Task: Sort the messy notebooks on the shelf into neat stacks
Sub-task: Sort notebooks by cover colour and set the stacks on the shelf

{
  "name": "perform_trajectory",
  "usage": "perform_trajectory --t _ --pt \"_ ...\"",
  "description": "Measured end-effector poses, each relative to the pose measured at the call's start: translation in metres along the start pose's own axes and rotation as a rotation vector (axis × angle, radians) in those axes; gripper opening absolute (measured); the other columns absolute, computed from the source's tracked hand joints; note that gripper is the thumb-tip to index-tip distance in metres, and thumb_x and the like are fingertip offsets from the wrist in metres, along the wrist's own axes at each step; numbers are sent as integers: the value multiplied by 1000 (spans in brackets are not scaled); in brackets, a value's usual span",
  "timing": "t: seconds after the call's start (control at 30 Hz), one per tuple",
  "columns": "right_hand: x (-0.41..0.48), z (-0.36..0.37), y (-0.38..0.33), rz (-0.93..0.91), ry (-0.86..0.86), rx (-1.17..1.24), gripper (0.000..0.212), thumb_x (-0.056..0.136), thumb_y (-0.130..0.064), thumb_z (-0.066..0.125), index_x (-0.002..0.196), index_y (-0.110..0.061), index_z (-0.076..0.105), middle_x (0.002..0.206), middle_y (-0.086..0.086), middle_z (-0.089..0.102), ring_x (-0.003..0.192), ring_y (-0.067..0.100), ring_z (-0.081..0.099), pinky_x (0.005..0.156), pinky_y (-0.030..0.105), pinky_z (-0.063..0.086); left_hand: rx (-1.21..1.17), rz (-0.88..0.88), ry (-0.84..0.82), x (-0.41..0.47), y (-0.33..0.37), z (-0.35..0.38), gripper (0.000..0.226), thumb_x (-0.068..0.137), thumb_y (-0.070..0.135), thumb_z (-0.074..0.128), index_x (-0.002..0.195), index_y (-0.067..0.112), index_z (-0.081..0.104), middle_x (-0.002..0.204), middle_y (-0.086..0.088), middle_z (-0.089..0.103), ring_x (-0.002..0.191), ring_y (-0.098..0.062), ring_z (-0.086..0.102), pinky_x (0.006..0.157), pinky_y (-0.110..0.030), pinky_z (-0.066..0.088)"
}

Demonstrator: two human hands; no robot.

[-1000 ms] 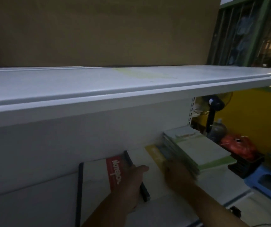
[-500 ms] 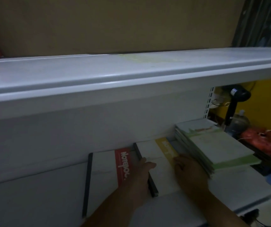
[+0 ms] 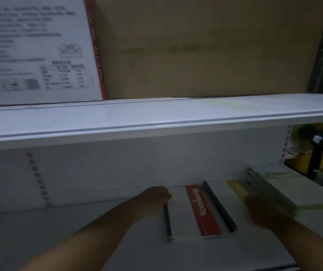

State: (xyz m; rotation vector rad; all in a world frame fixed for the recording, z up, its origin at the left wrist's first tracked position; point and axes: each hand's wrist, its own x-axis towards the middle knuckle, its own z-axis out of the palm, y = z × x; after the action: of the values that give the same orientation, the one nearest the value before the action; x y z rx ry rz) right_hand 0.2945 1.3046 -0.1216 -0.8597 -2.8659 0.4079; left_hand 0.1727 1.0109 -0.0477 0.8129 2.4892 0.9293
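On the shelf, left hand touched a red-banded notebook at its spine; blurred right hand met the green-edged stack; grips unclear.

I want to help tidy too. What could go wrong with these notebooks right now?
The green stack looks uneven, with stepped edges. The right hand is close beside it and might knock some books sideways. The left hand is at the spine of the red notebook. A hard push could slide it over the yellow notebook and make a messier pile.
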Motion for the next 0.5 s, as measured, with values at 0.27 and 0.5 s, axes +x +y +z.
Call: perform_trajectory --t 0.27,0.5 --pt "-49 9 -235 -520 44 -390 54 99 -28 30 149 -9 21 155 21 18 141 37 24 114 46 22 625 -164 220 -120 -134 -151 56 101 46 24 151 22 16 160 0 2 147 -16 -3 119 -35 4" --pt "-161 73 -462 -969 -278 -215 58 100 -29 34 151 -25 9 160 6 -5 147 23 0 118 32 6 623 -521 388 -273 -247 -226 60 98 50 31 150 22 22 159 -7 11 146 -24 11 117 -38 20"
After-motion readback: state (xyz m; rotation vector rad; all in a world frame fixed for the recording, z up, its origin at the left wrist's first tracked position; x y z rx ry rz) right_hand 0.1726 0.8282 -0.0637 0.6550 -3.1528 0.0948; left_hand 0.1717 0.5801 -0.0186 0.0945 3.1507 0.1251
